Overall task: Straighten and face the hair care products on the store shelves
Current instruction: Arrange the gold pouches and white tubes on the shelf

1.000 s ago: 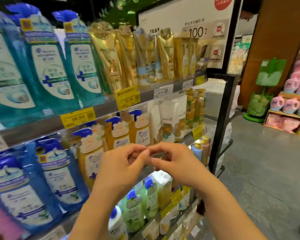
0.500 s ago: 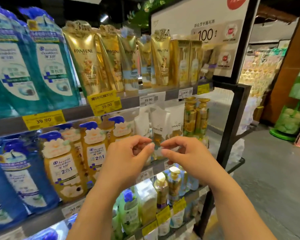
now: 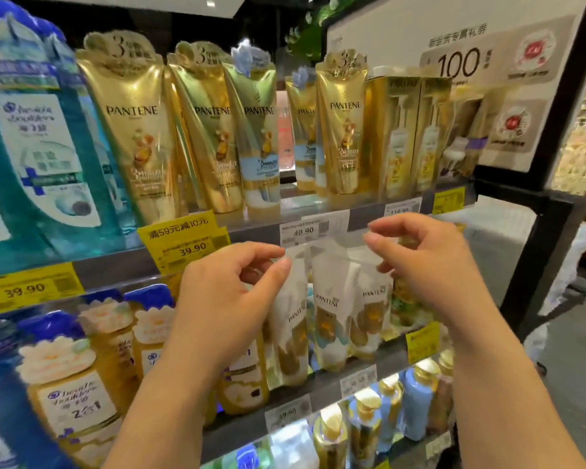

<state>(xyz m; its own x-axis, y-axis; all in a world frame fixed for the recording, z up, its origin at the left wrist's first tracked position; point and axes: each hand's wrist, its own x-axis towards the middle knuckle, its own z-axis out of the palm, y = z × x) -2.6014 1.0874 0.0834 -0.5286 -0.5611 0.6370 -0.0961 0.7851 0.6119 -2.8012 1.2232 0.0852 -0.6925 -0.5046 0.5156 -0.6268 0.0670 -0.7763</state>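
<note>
Up at the middle shelf (image 3: 318, 384), you are raising both hands in front of the white tubes (image 3: 329, 319), which are standing in a tight cluster just under the price strip (image 3: 313, 228). Your left hand (image 3: 217, 299) is hovering with thumb and fingers curled loosely toward each other, holding nothing, its fingertips (image 3: 283, 264) just beside the top edge of the leftmost tube. Your right hand (image 3: 423, 262) is doing the same on the other side, fingers bent and slightly apart, near the top corner of the rightmost tube, though I cannot tell if it is touching.

These tubes are looking light and soft-walled, with glossy, likely slippery faces and flat crimped tops. They are leaning at slightly different angles, so they are probably tipping easily. Pinching the crimped top edges looks like the steadiest hold; squeezing the middle would likely dent them. Above, the gold tubes (image 3: 132, 130) are lining the upper shelf.
</note>
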